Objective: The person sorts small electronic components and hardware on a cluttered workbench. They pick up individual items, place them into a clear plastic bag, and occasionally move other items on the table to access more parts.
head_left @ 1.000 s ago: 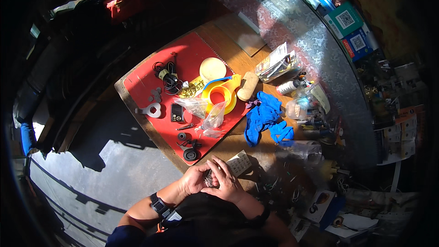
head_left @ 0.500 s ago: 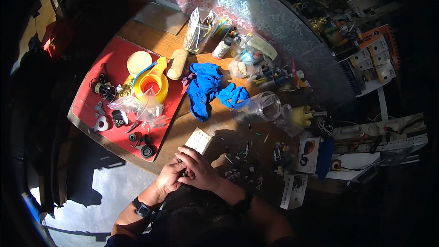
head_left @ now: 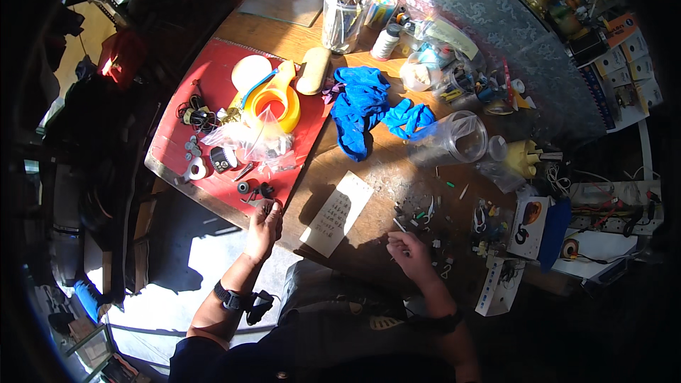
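1 jar (head_left: 329,18) of slender items (head_left: 345,20) beyond the right hand (head_left: 413,255)

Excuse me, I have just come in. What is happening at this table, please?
A person's right hand seems to hold a thin pale stick, near small loose parts. The left hand is curled near the edge of the red mat; whether it holds anything is unclear. Between the hands lies a paper sheet with writing; crumpled blue cloth lies beyond.

Harsh sunlight, hard shadows, blackened edges
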A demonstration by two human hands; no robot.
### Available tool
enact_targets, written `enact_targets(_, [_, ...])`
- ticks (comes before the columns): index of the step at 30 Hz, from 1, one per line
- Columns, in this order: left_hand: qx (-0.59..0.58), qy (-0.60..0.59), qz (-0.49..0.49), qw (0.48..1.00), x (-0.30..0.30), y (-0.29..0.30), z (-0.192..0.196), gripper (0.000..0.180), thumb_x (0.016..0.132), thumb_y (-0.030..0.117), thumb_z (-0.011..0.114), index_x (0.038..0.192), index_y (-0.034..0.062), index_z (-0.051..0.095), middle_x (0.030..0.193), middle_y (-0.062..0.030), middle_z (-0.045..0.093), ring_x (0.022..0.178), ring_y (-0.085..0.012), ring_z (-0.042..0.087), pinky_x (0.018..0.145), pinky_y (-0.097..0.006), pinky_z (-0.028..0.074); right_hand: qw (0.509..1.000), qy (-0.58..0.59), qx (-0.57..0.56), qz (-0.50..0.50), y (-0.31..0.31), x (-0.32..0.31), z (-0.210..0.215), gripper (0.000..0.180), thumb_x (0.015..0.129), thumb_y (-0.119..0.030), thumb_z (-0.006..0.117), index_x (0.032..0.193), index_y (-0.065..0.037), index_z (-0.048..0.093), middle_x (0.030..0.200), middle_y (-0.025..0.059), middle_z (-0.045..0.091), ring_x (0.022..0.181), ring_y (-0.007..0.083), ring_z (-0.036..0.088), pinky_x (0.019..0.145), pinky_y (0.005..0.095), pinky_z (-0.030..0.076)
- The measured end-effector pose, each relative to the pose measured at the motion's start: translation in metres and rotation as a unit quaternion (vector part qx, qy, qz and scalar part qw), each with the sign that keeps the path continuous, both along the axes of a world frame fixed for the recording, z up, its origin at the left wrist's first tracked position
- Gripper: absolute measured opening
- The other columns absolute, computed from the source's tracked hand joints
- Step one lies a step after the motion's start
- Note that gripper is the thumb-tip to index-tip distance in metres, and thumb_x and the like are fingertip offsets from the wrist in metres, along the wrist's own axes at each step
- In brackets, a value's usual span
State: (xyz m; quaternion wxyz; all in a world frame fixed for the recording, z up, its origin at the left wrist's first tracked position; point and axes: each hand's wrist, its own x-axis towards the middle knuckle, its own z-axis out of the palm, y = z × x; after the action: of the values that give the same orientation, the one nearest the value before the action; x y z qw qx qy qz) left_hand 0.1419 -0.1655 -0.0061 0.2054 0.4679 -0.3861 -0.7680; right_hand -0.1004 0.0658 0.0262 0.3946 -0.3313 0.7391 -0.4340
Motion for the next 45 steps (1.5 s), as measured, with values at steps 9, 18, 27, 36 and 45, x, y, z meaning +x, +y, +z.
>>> enact_targets(9, [-0.397, -0.417, -0.046, 0.816, 0.074, -0.093, -0.06, 0.017, 0.087, 0.018, 0.051, 0.088, 0.0016, 0.051, 0.072, -0.0187, 0.059, 0.065, -0.0358, 0.059, 0.058, -0.043, 0.044, 0.974, -0.005, 0.202, -0.103, 0.132, -0.008, -0.032, 0.022, 0.084, -0.01, 0.059, 0.104, 0.0, 0.058, 0.092, 0.0075, 0.062, 0.084, 0.0132, 0.059, 0.076, 0.0263, 0.047])
enact_targets(18, [-0.579, -0.469, -0.147, 0.65, 0.053, -0.128, -0.065, 0.028, 0.082, 0.016, 0.054, 0.108, 0.007, 0.049, 0.088, -0.0167, 0.058, 0.069, -0.0337, 0.06, 0.059, -0.04, 0.05, 0.969, 0.0, 0.232, -0.081, 0.136, 0.002, -0.014, 0.028, 0.085, -0.021, 0.06, 0.106, -0.003, 0.06, 0.1, 0.0117, 0.062, 0.094, 0.0191, 0.059, 0.082, 0.0309, 0.046])
enact_targets(27, [-0.638, -0.444, -0.117, 0.618, 0.052, -0.13, -0.069, 0.022, 0.082, 0.013, 0.054, 0.102, 0.0054, 0.05, 0.095, -0.0146, 0.05, 0.089, -0.0342, 0.047, 0.078, -0.044, 0.039, 0.972, 0.029, 0.227, -0.06, 0.138, 0.008, -0.011, 0.027, 0.085, -0.021, 0.059, 0.105, -0.003, 0.059, 0.099, 0.0127, 0.063, 0.089, 0.0201, 0.061, 0.077, 0.0317, 0.048])
enact_targets(36, [-0.669, -0.387, -0.099, 0.627, 0.066, -0.146, -0.079, 0.036, 0.067, 0.003, 0.056, 0.103, -0.0017, 0.048, 0.098, -0.018, 0.049, 0.093, -0.037, 0.046, 0.082, -0.045, 0.038, 0.968, 0.044, 0.236, -0.078, 0.156, 0.013, -0.017, 0.026, 0.085, -0.02, 0.06, 0.106, -0.004, 0.059, 0.098, 0.0093, 0.063, 0.09, 0.0164, 0.06, 0.078, 0.029, 0.047])
enact_targets(45, [-0.599, -0.283, -0.039, 0.748, 0.002, -0.002, -0.018, 0.027, 0.076, 0.005, 0.058, 0.102, 0.0017, 0.054, 0.106, -0.0148, 0.051, 0.102, -0.0322, 0.048, 0.091, -0.041, 0.037, 0.965, 0.022, 0.184, -0.187, 0.219, 0.002, -0.045, 0.022, 0.083, -0.016, 0.063, 0.101, -0.004, 0.061, 0.094, 0.0089, 0.064, 0.086, 0.017, 0.061, 0.075, 0.0294, 0.048])
